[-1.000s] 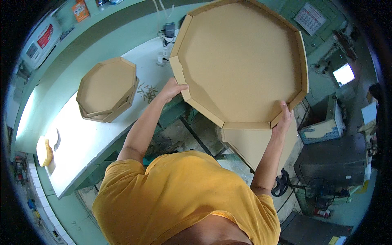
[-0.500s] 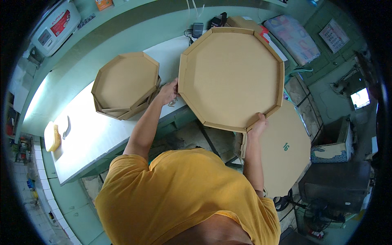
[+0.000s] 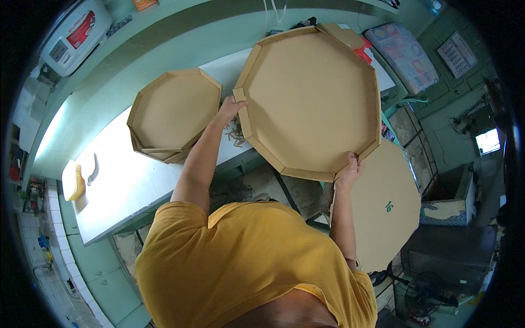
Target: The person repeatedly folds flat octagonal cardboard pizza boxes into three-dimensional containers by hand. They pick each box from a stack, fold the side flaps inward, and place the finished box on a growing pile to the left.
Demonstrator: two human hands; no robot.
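A large octagonal cardboard box tray (image 3: pixel 311 101) with folded-up walls is held tilted in front of me. My left hand (image 3: pixel 232 107) is closed on its left wall, thumb over the rim. My right hand (image 3: pixel 350 170) grips the lower right corner, with the thumb on the inside. Left of the tray, smaller octagonal cardboard trays (image 3: pixel 178 112) lie stacked on the white table (image 3: pixel 123 169). Small brown strips (image 3: pixel 236 135) lie on the table beside my left hand. Under my right forearm is a large flat cardboard octagon (image 3: pixel 388 183) with a green mark.
A yellow bottle (image 3: pixel 76 183) stands at the table's left end. Behind the tray are a cardboard box (image 3: pixel 342 34) and a patterned cushion-like bundle (image 3: pixel 402 57). On the right are an open bin-like box (image 3: pixel 451 199) and a dark fan (image 3: pixel 424 295). A white appliance (image 3: pixel 74 38) sits on the upper-left shelf.
The large tray has turned slightly and its far edge has risen in view. My left hand has shifted up a little along its wall. More brown strips show on the table.
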